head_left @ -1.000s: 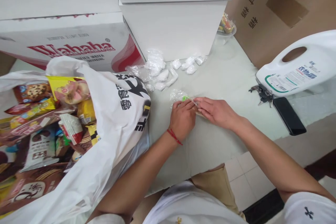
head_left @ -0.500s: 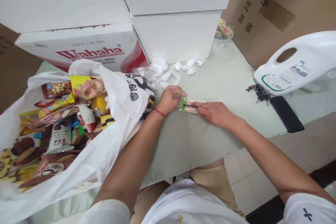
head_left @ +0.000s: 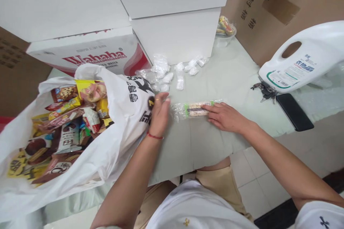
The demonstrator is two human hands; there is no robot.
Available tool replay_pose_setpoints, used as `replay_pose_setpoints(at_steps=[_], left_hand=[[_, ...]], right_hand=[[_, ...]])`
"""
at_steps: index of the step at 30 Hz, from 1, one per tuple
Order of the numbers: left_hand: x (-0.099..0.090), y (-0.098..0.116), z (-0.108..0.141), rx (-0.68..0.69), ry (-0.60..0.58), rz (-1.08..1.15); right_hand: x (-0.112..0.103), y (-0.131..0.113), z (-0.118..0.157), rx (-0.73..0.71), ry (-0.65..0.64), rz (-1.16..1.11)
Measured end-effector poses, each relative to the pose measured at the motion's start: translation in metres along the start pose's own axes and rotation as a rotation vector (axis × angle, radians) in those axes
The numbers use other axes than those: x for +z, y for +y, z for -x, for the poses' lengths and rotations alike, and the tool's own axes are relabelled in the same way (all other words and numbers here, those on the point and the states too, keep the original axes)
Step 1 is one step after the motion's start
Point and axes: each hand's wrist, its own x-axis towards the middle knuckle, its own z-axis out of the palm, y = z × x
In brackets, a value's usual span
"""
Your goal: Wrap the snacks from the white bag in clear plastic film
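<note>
A clear-wrapped snack packet [head_left: 197,110] with a pale, dark-labelled filling and green bands near its ends lies on the pale green table cover. My right hand [head_left: 227,117] grips its right end, fingers laid over the top; the thumb is hard to make out. To the left, my left hand [head_left: 160,113], wearing a red cord at the wrist, is empty and raised with its fingers extended, slightly blurred. It is apart from the packet, beside a white plastic bag [head_left: 126,114] full of assorted wrapped snacks [head_left: 66,137].
Several small white plastic-wrapped bundles [head_left: 161,67] lie before white boxes [head_left: 174,39] and a Wahaha carton [head_left: 91,53]. A clear bowl [head_left: 227,39] holds snacks at the back. Rightward are a white detergent jug [head_left: 303,57], keys [head_left: 264,91], a black phone [head_left: 295,111] and a brown carton [head_left: 268,14].
My left hand has let go of the packet's left end and moved left toward the bag. The wrapper's left end now lies spread out flat. My right hand has stayed on the packet.
</note>
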Motion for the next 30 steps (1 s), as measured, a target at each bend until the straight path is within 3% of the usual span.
replay_pose_setpoints(at_steps=[3,6,9,12,15,17,18,21,23,27,30], left_hand=[[0.014,0.003,-0.014,0.014,-0.222,-0.295],[0.011,-0.005,-0.014,0.060,-0.362,-0.395],[0.000,-0.012,-0.003,0.063,-0.362,-0.252],[-0.004,-0.008,0.008,-0.087,-0.321,-0.067],[0.002,0.000,0.017,-0.224,-0.299,0.066],[0.007,0.002,0.022,-0.254,-0.266,0.093],[0.008,0.002,0.024,-0.265,-0.246,0.098],[0.003,-0.001,0.030,-0.321,-0.190,0.166],[-0.003,-0.001,0.032,-0.378,-0.156,0.250],[-0.004,0.012,0.027,-0.426,-0.114,0.325],[0.016,0.028,0.021,-0.347,-0.168,0.223]], right_hand=[[-0.001,-0.001,0.008,0.031,0.006,-0.002],[0.002,0.004,0.035,0.093,0.001,-0.023],[0.005,0.016,0.070,0.199,0.017,-0.046],[0.001,0.026,0.088,0.360,0.119,-0.020],[-0.008,0.017,0.070,0.521,0.403,0.010],[-0.011,-0.002,0.040,0.536,0.566,-0.015],[-0.009,-0.015,0.023,0.501,0.586,-0.044],[0.008,-0.051,-0.020,0.310,0.436,-0.129],[0.025,-0.066,-0.035,0.234,0.322,-0.162],[0.050,-0.073,-0.036,0.268,0.276,-0.224],[0.054,-0.074,-0.034,0.300,0.292,-0.285]])
